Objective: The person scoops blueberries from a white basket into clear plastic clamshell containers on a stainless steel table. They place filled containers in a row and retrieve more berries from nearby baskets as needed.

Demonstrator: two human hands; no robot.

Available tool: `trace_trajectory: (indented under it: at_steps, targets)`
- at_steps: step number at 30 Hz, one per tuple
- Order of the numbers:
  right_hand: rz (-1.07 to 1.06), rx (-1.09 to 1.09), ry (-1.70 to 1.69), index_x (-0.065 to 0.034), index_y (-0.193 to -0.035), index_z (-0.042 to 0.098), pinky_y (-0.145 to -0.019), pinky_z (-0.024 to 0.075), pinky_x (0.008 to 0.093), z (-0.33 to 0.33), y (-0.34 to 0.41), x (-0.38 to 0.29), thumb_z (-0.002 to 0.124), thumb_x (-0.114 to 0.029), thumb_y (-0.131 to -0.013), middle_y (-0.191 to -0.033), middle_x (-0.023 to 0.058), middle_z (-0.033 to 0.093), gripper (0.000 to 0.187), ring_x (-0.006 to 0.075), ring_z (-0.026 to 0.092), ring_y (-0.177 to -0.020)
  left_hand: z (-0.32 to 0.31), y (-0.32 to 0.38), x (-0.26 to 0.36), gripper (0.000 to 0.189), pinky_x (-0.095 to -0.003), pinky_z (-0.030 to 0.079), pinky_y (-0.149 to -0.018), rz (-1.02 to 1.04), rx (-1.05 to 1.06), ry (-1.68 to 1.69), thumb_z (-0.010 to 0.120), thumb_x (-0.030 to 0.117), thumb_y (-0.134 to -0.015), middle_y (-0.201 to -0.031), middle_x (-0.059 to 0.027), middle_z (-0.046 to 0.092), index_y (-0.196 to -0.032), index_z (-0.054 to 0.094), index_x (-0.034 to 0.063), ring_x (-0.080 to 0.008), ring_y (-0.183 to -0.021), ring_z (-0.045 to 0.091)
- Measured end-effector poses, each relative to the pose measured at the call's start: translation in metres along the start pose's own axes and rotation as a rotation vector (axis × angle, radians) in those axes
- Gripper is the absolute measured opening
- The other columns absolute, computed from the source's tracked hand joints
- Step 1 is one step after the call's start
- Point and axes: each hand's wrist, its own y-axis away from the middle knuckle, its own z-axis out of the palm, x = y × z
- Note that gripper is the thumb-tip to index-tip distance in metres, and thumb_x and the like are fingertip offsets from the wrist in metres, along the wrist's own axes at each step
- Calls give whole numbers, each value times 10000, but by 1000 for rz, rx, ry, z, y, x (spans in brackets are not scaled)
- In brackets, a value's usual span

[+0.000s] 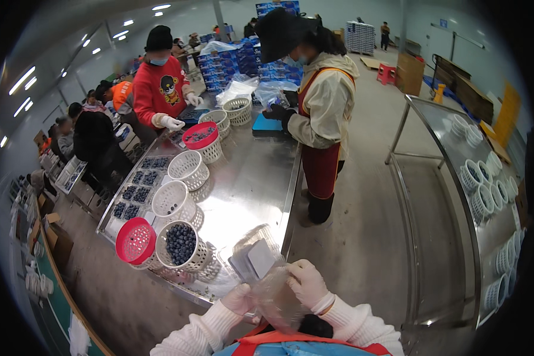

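Note:
In pale gloves, my left hand (239,299) and my right hand (306,283) hold a clear plastic container (277,296) between them at the near end of the steel table (253,182). Just beyond it lie white pads or cards (260,258) and a stack of clear plastic trays (259,236). To the left stands a white perforated basket full of blueberries (180,244), beside a red colander (135,240) resting on another basket. A nearly empty white basket (173,201) holds a few berries. Clear punnets of blueberries (135,194) line the table's left side.
Across the table, a co-worker in a red sweater (160,89) stands near another red colander (200,135). A second co-worker in a red apron (322,111) stands at the right edge by a blue scale (273,125). A steel table with white baskets (454,178) is at far right.

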Motion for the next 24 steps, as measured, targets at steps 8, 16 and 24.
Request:
trace_trajectory:
  at_steps: [8, 16, 24]
  targets:
    - [133, -215, -124, -36, -1050, 647, -725, 546, 345, -22, -93, 32, 598, -119, -930, -861, 160, 708, 154, 249, 697, -759, -19, -75, 13, 919, -478, 376, -1160, 294, -72, 334, 771, 569, -776, -1463, -176, 516, -1439, 471, 9, -340, -1355, 476]
    - [351, -331, -407, 31, -1104, 608, -624, 518, 269, -37, -278, 90, 507, -83, -981, -948, 141, 746, 196, 116, 604, -648, -97, -163, 15, 940, -564, 439, -1097, 661, 15, 757, 824, 517, -734, -1456, -211, 503, -1452, 455, 36, -409, -1306, 502]
    - [130, -351, 331, -58, -1096, 670, -774, 538, 392, 45, -464, 174, 561, -194, -948, -954, 138, 736, 229, 269, 690, -852, -144, -224, 14, 1005, -575, 423, -1106, 673, 90, 814, 808, 577, -720, -1473, -224, 476, -1480, 416, 50, -428, -1334, 469]
